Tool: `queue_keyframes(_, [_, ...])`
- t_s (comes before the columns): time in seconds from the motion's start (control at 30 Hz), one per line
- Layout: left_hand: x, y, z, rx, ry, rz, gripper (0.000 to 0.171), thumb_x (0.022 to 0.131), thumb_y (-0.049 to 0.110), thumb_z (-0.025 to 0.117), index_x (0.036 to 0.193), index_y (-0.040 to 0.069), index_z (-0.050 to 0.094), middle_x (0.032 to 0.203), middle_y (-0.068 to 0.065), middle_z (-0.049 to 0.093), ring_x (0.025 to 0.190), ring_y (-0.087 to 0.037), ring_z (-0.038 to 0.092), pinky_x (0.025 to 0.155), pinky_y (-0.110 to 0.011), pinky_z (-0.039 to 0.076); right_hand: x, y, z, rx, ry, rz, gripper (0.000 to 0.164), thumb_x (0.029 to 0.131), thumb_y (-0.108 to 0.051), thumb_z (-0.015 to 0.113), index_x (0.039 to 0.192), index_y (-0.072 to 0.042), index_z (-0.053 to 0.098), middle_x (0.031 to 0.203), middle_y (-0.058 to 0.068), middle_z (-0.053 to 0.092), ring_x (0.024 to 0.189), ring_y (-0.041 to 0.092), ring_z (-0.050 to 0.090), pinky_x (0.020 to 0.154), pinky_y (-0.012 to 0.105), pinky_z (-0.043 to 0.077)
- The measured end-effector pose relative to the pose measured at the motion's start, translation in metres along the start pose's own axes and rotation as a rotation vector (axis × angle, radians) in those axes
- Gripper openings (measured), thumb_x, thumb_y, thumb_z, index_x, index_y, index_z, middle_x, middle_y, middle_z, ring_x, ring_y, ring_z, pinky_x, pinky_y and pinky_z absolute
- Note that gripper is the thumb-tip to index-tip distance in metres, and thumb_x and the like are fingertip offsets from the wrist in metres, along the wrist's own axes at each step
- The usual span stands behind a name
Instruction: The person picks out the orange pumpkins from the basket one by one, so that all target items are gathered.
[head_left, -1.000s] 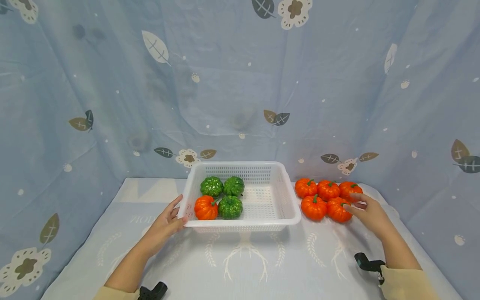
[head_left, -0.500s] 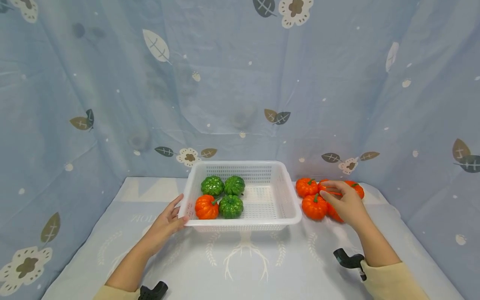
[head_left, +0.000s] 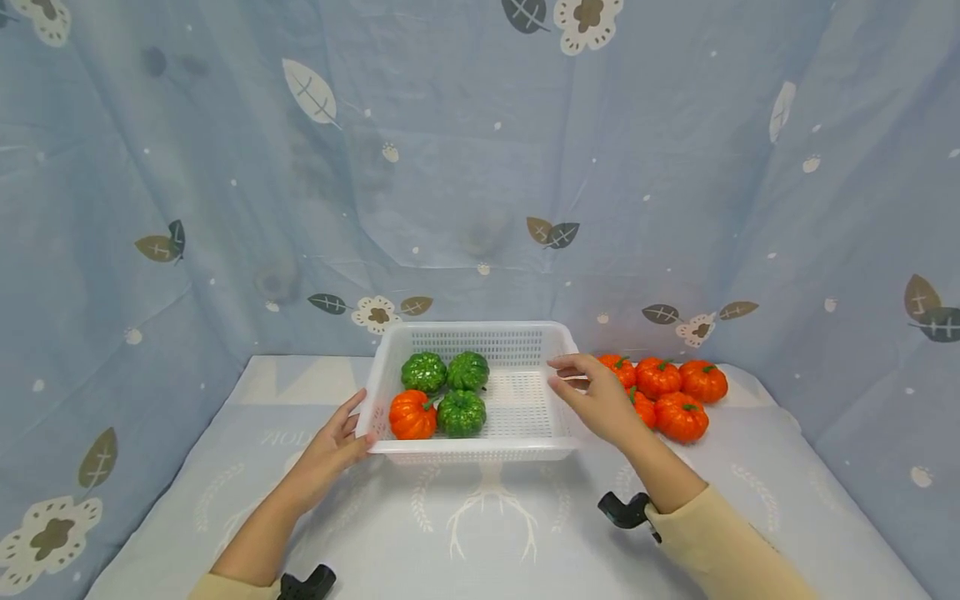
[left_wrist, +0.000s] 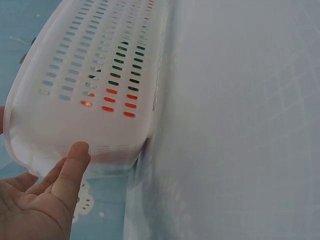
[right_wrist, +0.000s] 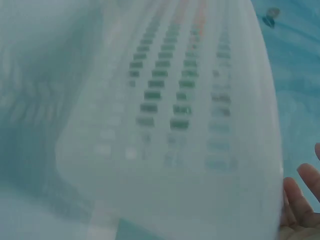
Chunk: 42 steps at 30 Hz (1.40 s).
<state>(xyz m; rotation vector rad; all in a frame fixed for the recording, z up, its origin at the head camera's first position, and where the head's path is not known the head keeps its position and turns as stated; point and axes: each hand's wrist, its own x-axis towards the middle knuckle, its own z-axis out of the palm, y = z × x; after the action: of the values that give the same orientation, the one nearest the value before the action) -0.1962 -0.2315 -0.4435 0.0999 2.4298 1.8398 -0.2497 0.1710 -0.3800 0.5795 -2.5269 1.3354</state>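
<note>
A white perforated plastic basket [head_left: 465, 447] rests on the cloth-covered table. Three glossy green pumpkins [head_left: 461, 414] and one orange pumpkin [head_left: 412, 416] sit in its left half. My left hand [head_left: 324, 457] holds the basket's near left corner, thumb at the rim; in the left wrist view its fingers [left_wrist: 74, 167] lie against the outer wall. My right hand [head_left: 600, 406] overlaps the basket's right rim in the head view, fingers loosely bent and nothing between them. In the right wrist view its fingers [right_wrist: 300, 200] show beside the blurred basket wall.
Several orange pumpkins [head_left: 681, 417] stand grouped on the table right of the basket, partly hidden behind my right hand. A pale patterned cloth [head_left: 495, 533] covers the table. Behind it hangs a blue curtain [head_left: 450, 167] with leaves and flowers.
My right hand has moved left, from the far side of the orange pumpkins, across them, to the basket's right rim. The left hand, basket and pumpkins stay where they were.
</note>
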Motion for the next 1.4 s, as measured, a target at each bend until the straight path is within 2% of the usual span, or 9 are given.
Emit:
queue_keyframes(0.2, [-0.001, 0.001, 0.001, -0.019, -0.012, 0.010, 0.085, 0.096, 0.023, 0.066, 0.162, 0.020, 0.013, 0.156, -0.024, 0.035, 0.131, -0.039, 0.050, 0.101, -0.052, 0.048, 0.010, -0.015, 0.036, 0.067, -0.072, -0.043, 0.030, 0.094, -0.014, 0.071, 0.122, -0.004, 0.067, 0.117, 0.010, 0.063, 0.107, 0.027, 0.063, 0.094, 0.041, 0.054])
queue_keyframes(0.4, [-0.001, 0.002, 0.001, -0.013, -0.016, 0.017, 0.084, 0.097, 0.022, 0.065, 0.162, 0.019, 0.012, 0.155, -0.025, 0.035, 0.130, -0.039, 0.051, 0.100, -0.051, 0.048, 0.018, -0.029, 0.065, 0.081, -0.136, -0.015, 0.033, 0.095, -0.021, 0.071, 0.125, -0.010, 0.067, 0.118, 0.005, 0.063, 0.108, 0.024, 0.064, 0.093, 0.037, 0.055])
queue_keyframes(0.63, [-0.002, 0.003, 0.000, -0.017, -0.017, 0.017, 0.084, 0.096, 0.022, 0.066, 0.162, 0.020, 0.013, 0.155, -0.024, 0.036, 0.129, -0.039, 0.052, 0.100, -0.052, 0.048, 0.033, -0.044, 0.098, 0.089, -0.284, 0.003, 0.037, 0.096, -0.027, 0.070, 0.129, -0.015, 0.065, 0.125, 0.004, 0.063, 0.116, 0.030, 0.061, 0.094, 0.036, 0.054])
queue_keyframes(0.77, [-0.001, 0.002, 0.000, -0.011, -0.014, 0.011, 0.084, 0.096, 0.023, 0.066, 0.162, 0.021, 0.013, 0.155, -0.024, 0.036, 0.130, -0.039, 0.051, 0.100, -0.052, 0.048, 0.044, -0.050, 0.116, 0.080, -0.371, -0.006, 0.042, 0.095, -0.025, 0.071, 0.133, -0.010, 0.062, 0.131, 0.008, 0.061, 0.122, 0.031, 0.057, 0.099, 0.037, 0.050])
queue_keyframes(0.9, [-0.001, 0.002, -0.001, -0.005, -0.013, 0.004, 0.084, 0.097, 0.024, 0.066, 0.162, 0.021, 0.012, 0.156, -0.024, 0.034, 0.131, -0.040, 0.050, 0.100, -0.051, 0.048, 0.053, -0.056, 0.132, -0.007, -0.454, -0.024, 0.049, 0.094, -0.026, 0.072, 0.138, -0.007, 0.059, 0.136, 0.011, 0.059, 0.122, 0.029, 0.056, 0.101, 0.038, 0.049])
queue_keyframes(1.07, [-0.001, 0.003, -0.002, -0.007, -0.021, 0.006, 0.084, 0.098, 0.023, 0.065, 0.162, 0.020, 0.010, 0.157, -0.025, 0.033, 0.131, -0.040, 0.050, 0.100, -0.051, 0.049, 0.062, -0.059, 0.148, -0.134, -0.508, -0.049, 0.054, 0.091, -0.028, 0.076, 0.138, -0.009, 0.059, 0.134, 0.009, 0.061, 0.118, 0.026, 0.058, 0.097, 0.035, 0.050])
queue_keyframes(1.2, [-0.001, 0.003, -0.002, -0.018, -0.030, 0.011, 0.083, 0.099, 0.022, 0.064, 0.162, 0.020, 0.010, 0.157, -0.025, 0.033, 0.131, -0.040, 0.050, 0.100, -0.050, 0.049, 0.066, -0.060, 0.159, -0.192, -0.550, -0.040, 0.055, 0.089, -0.029, 0.078, 0.138, -0.013, 0.059, 0.135, 0.003, 0.062, 0.120, 0.021, 0.058, 0.097, 0.033, 0.050])
queue_keyframes(1.4, [-0.001, 0.002, -0.002, -0.024, -0.038, 0.015, 0.084, 0.098, 0.022, 0.063, 0.162, 0.019, 0.009, 0.157, -0.026, 0.032, 0.131, -0.040, 0.050, 0.101, -0.050, 0.048, 0.071, -0.063, 0.165, -0.247, -0.578, -0.015, 0.057, 0.087, -0.028, 0.080, 0.139, -0.015, 0.059, 0.136, 0.003, 0.061, 0.121, 0.020, 0.059, 0.099, 0.033, 0.050])
